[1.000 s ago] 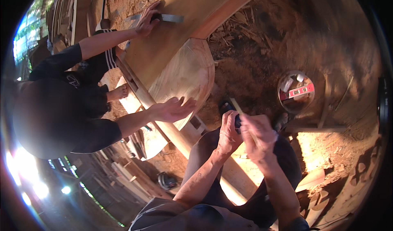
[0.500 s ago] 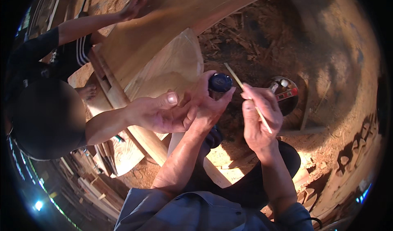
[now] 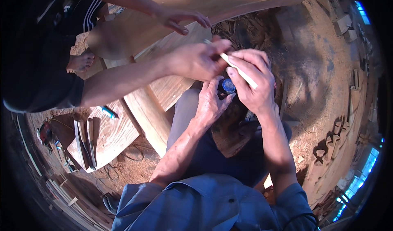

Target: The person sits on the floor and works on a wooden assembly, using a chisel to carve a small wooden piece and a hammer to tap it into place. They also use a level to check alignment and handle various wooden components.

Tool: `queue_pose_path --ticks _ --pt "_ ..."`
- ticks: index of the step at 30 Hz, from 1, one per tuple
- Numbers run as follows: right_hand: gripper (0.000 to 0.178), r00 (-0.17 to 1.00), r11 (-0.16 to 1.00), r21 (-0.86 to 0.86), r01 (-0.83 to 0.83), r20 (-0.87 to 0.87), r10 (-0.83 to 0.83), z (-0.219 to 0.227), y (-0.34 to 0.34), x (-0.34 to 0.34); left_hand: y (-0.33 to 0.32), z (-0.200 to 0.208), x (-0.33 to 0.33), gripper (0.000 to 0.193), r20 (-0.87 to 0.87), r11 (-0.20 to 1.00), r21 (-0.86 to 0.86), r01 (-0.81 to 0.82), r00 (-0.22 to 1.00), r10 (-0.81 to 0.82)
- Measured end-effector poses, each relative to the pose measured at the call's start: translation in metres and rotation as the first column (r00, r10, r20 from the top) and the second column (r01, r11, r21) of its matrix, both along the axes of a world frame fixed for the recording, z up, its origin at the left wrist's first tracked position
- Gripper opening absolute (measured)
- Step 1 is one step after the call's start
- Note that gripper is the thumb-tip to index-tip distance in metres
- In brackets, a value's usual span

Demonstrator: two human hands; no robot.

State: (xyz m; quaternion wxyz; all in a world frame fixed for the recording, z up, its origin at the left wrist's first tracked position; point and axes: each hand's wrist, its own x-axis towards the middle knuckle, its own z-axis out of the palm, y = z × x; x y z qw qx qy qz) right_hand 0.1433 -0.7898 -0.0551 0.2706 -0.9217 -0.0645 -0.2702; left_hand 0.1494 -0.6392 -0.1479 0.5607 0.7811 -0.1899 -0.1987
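Note:
My left hand [image 3: 211,102] is closed around a small bottle-like container with a dark blue round cap [image 3: 227,86], its lower part hidden by my fingers. Just right of it, my right hand [image 3: 258,83] pinches a thin pale wooden stick [image 3: 242,72] that slants up and to the left. A co-worker's hand [image 3: 198,61] reaches in from the left to the stick's far end; motion blur hides whether it grips it. The co-worker's other hand [image 3: 182,20], fingers spread, hovers over the curved wooden panel [image 3: 172,0].
A thick wooden beam [image 3: 146,112] runs beside my left leg. On a board [image 3: 123,132] at the left lie several long-handled tools [image 3: 90,143] and a turquoise object [image 3: 107,112]. Shaped wood pieces [image 3: 327,145] line the right side. Shavings cover the ground.
The co-worker's near hand has moved from beside my left wrist up to the stick's far end. Their other hand has come closer. My view has shifted; my hands keep their holds.

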Motion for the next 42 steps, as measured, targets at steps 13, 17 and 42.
queue_pose_path --ticks 13,17,42 --pt "0.035 0.921 0.998 0.064 0.003 -0.389 0.022 0.032 0.092 -0.049 0.079 0.033 -0.027 0.054 0.317 0.956 -0.244 -0.162 0.919 0.236" --pt "0.029 0.907 0.996 0.05 -0.068 -0.414 0.083 0.05 0.108 -0.05 0.099 0.046 -0.037 0.052 0.306 0.952 -0.26 -0.163 0.921 0.241" --pt "0.054 0.956 0.998 0.051 -0.044 -0.289 0.057 0.049 0.122 -0.009 0.157 -0.02 -0.019 0.064 0.391 0.876 -0.049 -0.479 0.798 0.458"
